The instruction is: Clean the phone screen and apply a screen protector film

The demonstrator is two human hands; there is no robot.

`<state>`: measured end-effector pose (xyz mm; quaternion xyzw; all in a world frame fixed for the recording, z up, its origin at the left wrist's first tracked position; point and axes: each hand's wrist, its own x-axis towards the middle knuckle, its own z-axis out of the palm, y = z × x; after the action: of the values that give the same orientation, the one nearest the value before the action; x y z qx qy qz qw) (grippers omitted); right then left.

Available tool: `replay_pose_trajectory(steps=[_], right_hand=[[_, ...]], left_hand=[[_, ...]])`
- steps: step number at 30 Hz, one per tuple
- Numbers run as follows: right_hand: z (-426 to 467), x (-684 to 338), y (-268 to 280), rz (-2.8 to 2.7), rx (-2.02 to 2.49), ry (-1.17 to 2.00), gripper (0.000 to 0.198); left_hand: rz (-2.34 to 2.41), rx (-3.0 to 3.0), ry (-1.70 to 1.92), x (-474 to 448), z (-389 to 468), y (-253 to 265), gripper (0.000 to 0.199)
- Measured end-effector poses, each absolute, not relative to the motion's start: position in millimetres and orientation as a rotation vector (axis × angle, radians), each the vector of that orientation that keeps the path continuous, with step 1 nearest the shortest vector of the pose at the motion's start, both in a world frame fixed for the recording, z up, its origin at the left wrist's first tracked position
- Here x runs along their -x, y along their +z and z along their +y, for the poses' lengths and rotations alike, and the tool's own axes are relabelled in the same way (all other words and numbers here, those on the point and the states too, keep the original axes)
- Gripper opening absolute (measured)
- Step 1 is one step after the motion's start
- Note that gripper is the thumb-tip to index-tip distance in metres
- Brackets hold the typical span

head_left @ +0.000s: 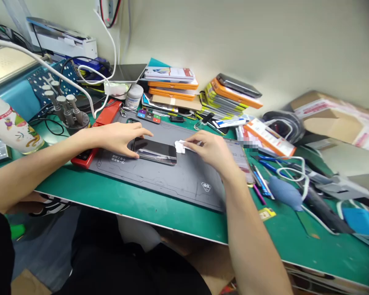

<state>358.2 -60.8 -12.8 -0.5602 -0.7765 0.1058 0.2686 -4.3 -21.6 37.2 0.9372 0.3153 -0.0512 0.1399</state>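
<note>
On the grey work mat (153, 180) lies a smartphone (155, 151) with a dark, glossy screen. My left hand (121, 137) spans the phone's left end, thumb at its near edge and fingers at the far side. To the right of the phone, my right hand (207, 148) pinches a crumpled white tissue (180, 146) between thumb and fingers. The tissue hangs just beside the phone's right end; whether they touch I cannot tell.
A red tool (85, 159) borders the mat's left edge. Behind stand a white jar (134, 96) and stacked orange boxes (172, 91). At right lie pens (262, 180), a blue air blower (285, 192) and cables. A patterned bottle (14, 125) leans at far left.
</note>
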Motion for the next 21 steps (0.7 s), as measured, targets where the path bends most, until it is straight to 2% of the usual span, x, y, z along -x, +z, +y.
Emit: replay_pose_trajectory(steps=[6,13,21], right_hand=[[-110.8,-334.7,-7.0,-2.024,1.534,0.022,0.025],[-156.8,-313.4,-25.9,-2.254,1.454,-0.086,0.037],[-158.1,-306.8,-24.2,-2.456,1.424,-0.168,0.048]], left_hand=[[0.905,-2.719,-0.144,4.2,-23.3,35.4,0.091],[0.888,-2.74,-0.102,4.9,-20.9,28.7,0.089],[0.895,-2.736,-0.105,2.7,-21.7,31.7,0.09]])
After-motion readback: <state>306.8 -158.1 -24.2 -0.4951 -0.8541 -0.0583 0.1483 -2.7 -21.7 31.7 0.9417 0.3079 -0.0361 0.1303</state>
